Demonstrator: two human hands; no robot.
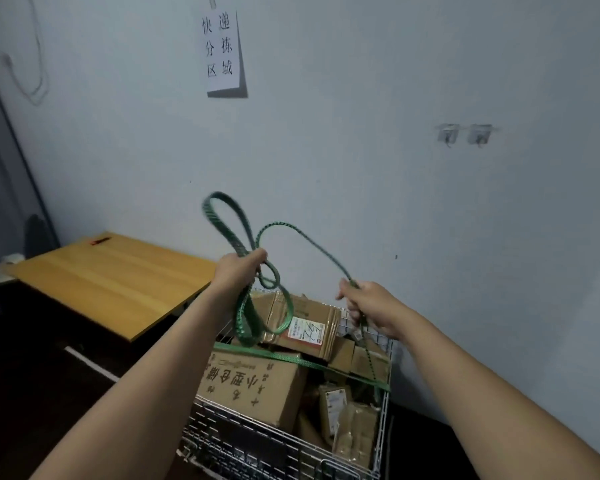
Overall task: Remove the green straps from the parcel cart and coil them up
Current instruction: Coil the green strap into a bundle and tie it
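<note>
A green strap [227,221] is held up in front of the wall in loose loops. My left hand [238,270] is closed around the gathered loops, which stick up above the fist and hang below it over the cart. My right hand [368,304] grips the strap's free length, which arcs between both hands and trails down from my right hand into the cart. A second green strap [302,362] lies stretched across the top of the wire parcel cart [383,420], over cardboard parcels [253,386].
A wooden tabletop [111,282] stands left of the cart against the pale wall. A paper sign [222,51] hangs on the wall above. Two small wall hooks [465,134] sit to the right. The floor around the cart is dark.
</note>
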